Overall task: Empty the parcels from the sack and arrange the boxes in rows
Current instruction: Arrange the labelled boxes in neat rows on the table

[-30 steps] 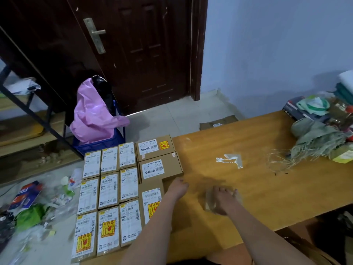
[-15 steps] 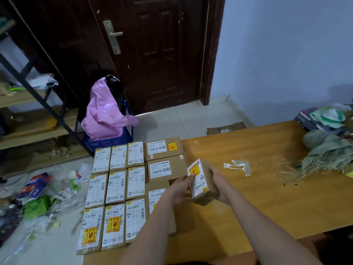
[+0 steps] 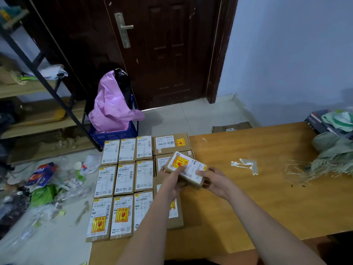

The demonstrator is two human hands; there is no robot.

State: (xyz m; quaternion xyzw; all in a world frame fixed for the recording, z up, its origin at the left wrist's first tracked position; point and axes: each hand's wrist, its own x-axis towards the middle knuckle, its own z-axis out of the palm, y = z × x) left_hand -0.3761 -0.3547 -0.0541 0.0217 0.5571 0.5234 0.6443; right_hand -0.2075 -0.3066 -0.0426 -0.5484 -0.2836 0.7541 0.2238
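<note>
A small cardboard box (image 3: 188, 168) with a white label and an orange sticker hangs tilted above the wooden table (image 3: 267, 197). My left hand (image 3: 172, 180) grips its left end and my right hand (image 3: 214, 180) grips its right end. Under and to the left of it, several labelled boxes (image 3: 125, 178) lie flat in rows at the table's left end. A larger box (image 3: 171, 143) lies at the back of the right-hand column. The greenish woven sack (image 3: 332, 152) lies crumpled at the table's right edge, with loose fibres spread from it.
A torn scrap of white tape (image 3: 245, 165) sticks to the table's middle. Books and a green bag (image 3: 334, 121) sit at the far right. On the floor are a pink bag in a blue crate (image 3: 112, 119), litter (image 3: 44, 186) at the left, a shelf rack (image 3: 38, 104) and a flat box (image 3: 232, 127).
Both hands lifted the small box off the table, turned its label side up and moved it left over the rows. The camera view shifted left and slightly closer.
</note>
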